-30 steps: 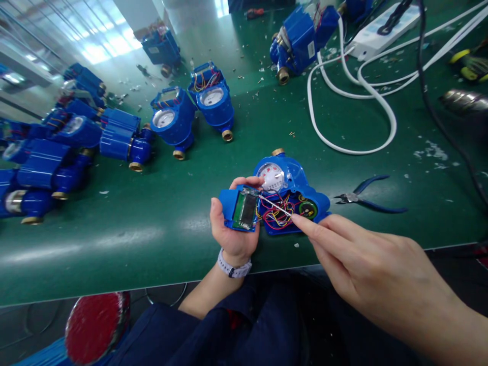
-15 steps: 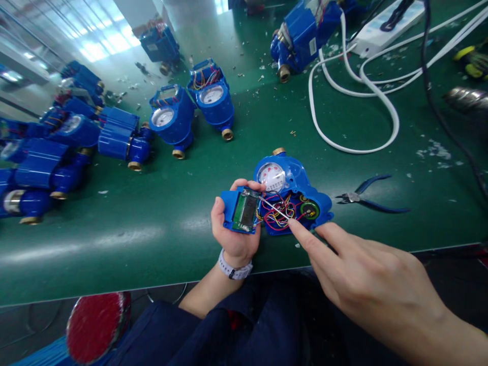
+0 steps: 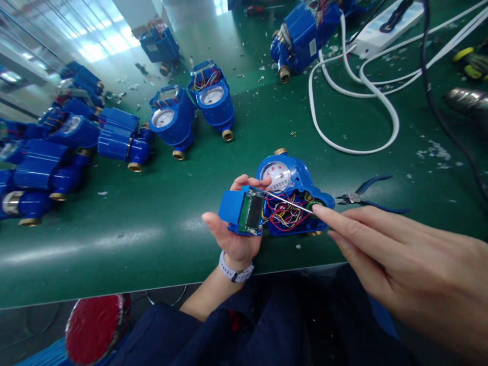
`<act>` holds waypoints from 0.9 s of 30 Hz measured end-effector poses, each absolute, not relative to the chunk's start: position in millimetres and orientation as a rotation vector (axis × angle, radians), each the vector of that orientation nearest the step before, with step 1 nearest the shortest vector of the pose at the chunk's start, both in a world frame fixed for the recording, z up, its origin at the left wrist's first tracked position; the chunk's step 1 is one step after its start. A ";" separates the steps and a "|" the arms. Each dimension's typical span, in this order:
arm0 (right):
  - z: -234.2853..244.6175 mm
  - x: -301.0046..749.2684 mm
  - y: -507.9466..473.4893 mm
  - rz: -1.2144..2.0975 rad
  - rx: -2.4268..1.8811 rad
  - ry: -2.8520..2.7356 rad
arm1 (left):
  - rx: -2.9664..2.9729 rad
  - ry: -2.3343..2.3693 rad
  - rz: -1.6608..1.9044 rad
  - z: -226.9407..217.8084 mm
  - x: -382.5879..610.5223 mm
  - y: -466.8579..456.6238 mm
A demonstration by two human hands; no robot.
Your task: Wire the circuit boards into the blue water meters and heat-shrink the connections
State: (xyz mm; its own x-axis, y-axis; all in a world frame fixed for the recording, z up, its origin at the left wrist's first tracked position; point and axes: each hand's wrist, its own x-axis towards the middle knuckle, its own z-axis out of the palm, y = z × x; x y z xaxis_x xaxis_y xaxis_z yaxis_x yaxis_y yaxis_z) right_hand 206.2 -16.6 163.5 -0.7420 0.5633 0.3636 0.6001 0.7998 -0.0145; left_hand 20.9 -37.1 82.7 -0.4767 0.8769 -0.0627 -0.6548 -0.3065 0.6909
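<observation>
My left hand (image 3: 238, 244) supports a blue plastic cover (image 3: 231, 206) with a green circuit board (image 3: 252, 211) facing up, its thumb held out from the edge. Just right of it lies an opened blue water meter (image 3: 301, 170), its round dial showing and a tangle of thin coloured wires (image 3: 285, 213) inside. My right hand (image 3: 396, 254) is closed on a slim screwdriver (image 3: 287, 202); its handle is hidden in the hand. The metal shaft crosses above the wires, and its tip is at the board's upper right corner; whether it touches I cannot tell.
Blue-handled cutting pliers (image 3: 356, 197) lie right of the meter, close to my right hand. Several blue meters (image 3: 171, 119) stand to the left and back. A white power strip (image 3: 385, 30) and looped white cable (image 3: 394, 122) occupy the back right. A red stool (image 3: 95, 328) is below the table edge.
My right hand has moved right, so more of the screwdriver's shaft shows. My left hand and the cover have shifted slightly right, and the left thumb has lifted away from the cover.
</observation>
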 end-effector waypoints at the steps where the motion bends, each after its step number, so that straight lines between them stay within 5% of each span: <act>1: 164.9 207.1 -15.2 -0.161 -0.873 -2.647 | 0.390 0.820 1.928 83.1 20.9 -37.0; 27: 166.2 198.6 -16.6 -0.336 -0.851 -2.783 | 0.366 0.835 1.938 82.8 21.4 -35.2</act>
